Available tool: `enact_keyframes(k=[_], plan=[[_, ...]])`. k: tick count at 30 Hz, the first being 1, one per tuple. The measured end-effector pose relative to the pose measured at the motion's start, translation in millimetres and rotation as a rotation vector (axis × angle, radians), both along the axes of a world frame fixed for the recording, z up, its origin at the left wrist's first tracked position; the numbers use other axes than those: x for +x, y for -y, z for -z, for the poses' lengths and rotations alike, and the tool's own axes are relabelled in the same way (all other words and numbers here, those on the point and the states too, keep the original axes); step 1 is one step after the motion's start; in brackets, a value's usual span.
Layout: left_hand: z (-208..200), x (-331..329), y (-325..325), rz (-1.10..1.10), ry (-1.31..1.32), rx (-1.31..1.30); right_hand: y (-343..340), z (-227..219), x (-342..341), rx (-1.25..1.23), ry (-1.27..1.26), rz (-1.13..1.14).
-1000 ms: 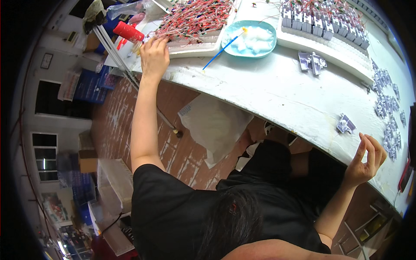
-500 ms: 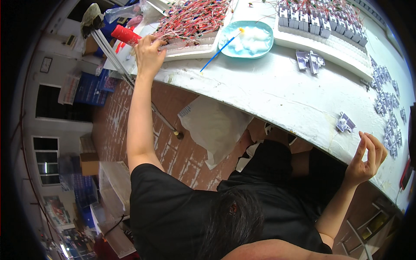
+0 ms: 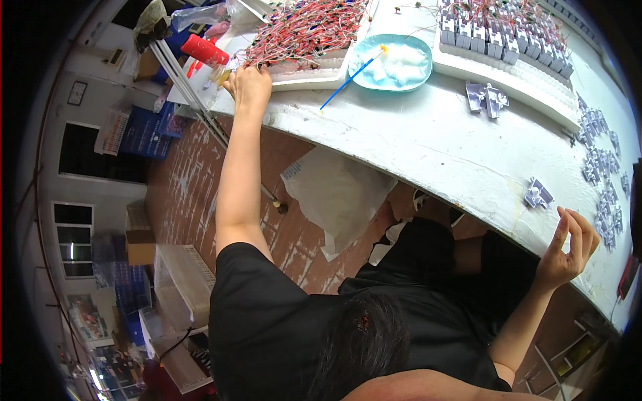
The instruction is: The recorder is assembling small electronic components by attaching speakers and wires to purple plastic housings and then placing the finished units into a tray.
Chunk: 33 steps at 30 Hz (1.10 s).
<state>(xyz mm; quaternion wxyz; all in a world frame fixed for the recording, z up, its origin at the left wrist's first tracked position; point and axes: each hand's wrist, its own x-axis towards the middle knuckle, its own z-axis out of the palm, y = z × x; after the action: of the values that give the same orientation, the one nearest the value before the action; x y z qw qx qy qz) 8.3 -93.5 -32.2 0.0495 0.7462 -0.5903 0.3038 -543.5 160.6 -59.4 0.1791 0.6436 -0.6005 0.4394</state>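
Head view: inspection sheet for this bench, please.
Surface: white worktable, stained.
Job's things: white tray heaped with red-wired parts.
Clutter: light-blue plate with white stuff, blue brush, small grey clips, red cylinder.
Grippers: left hand at the tray's edge; right hand raised, fingers loosely curled, seemingly empty.
Cables: only the tray's wires.
Surroundings: brick floor, white bag.

A matt, scuffed white tabletop [image 3: 428, 144] bears a glossy blue plastic dish [image 3: 374, 75]; a crinkled translucent plastic bag [image 3: 338, 194] lies below.
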Motion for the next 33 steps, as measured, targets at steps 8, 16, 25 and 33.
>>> enact_keyframes(k=[8, 16, 25, 33], plan=[[-0.5, 3.8, 22.4, 0.020, -0.271, -0.215, -0.3, -2.3, 1.7, 0.001, 0.008, 0.001], [-24.7, 0.1, 16.5, 0.096, -0.239, -0.109, 0.5, -2.6, 4.1, -0.004, 0.037, 0.001], [-26.5, 22.9, 10.5, 0.059, -0.163, 0.051, 0.5, -5.5, 5.6, 0.003, 0.036, -0.010], [-2.3, 8.8, 18.0, 0.081, -0.386, -0.218, 0.3, -4.3, 3.1, 0.001, 0.022, -0.010]])
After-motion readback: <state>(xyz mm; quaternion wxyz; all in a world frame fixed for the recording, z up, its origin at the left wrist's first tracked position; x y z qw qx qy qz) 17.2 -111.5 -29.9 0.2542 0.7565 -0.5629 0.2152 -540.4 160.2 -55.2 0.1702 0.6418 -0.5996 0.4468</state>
